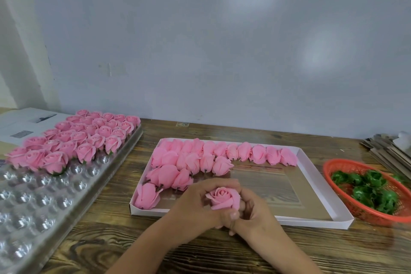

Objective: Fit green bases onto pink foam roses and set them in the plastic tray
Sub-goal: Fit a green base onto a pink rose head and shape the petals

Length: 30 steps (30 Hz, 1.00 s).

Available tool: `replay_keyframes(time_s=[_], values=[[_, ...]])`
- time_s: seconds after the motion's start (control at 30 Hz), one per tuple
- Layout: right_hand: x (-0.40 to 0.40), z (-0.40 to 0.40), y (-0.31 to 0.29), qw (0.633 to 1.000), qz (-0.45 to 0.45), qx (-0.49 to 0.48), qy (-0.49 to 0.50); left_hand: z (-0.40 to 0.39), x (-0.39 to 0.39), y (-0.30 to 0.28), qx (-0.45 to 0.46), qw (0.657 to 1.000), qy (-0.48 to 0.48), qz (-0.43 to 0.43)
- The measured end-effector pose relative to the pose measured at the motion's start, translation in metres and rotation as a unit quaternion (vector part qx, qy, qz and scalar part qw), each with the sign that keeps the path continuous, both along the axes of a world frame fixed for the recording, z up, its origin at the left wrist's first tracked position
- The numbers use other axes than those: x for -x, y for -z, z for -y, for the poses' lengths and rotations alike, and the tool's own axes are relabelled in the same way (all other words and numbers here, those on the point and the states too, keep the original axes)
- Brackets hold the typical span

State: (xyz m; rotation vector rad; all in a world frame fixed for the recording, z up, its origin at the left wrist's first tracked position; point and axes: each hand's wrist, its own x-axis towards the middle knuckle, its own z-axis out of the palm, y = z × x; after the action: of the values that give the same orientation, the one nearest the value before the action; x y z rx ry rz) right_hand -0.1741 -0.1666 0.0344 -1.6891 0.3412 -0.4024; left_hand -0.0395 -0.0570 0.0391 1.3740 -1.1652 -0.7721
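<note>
Now, left hand [195, 201]: curled round the rose [223, 198] (bloom up)
Right hand [255, 211]: fingers gripping the rose's underside

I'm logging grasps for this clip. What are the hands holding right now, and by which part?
Both the left hand and right hand grip one pink rose round its lower part, bloom facing up. Its underside is hidden.

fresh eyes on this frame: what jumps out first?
The pink foam rose held up at centre between the left hand and right hand. Next, the clear plastic tray at left, its far end packed with upright roses, and the white box behind the hands with roses lying along its far and left sides. An orange basket of green bases sits at right.
</note>
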Motion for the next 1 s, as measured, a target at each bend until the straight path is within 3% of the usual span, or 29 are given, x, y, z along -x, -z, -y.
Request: replay_keyframes(time_s=[0.33,0.63,0.77,1.0], values=[[0.0004,0.0005,0.0007,1.0,0.01,-0.004,-0.005,0.0001,0.0013,-0.0055,0.055,0.998,-0.016,-0.013],[0.0,0.0002,0.0026,1.0,0.016,-0.011,0.002,0.0003,0.0031,-0.0016,0.002,1.0,-0.009,0.002],[-0.0021,0.0007,0.0038,0.997,0.06,-0.044,0.037,0.0007,0.0023,-0.0004,0.006,1.0,-0.006,0.026],[-0.0025,0.0019,0.0082,0.992,0.101,-0.022,0.079,0.0026,-0.0039,0.0033,-0.015,0.996,-0.078,0.048]])
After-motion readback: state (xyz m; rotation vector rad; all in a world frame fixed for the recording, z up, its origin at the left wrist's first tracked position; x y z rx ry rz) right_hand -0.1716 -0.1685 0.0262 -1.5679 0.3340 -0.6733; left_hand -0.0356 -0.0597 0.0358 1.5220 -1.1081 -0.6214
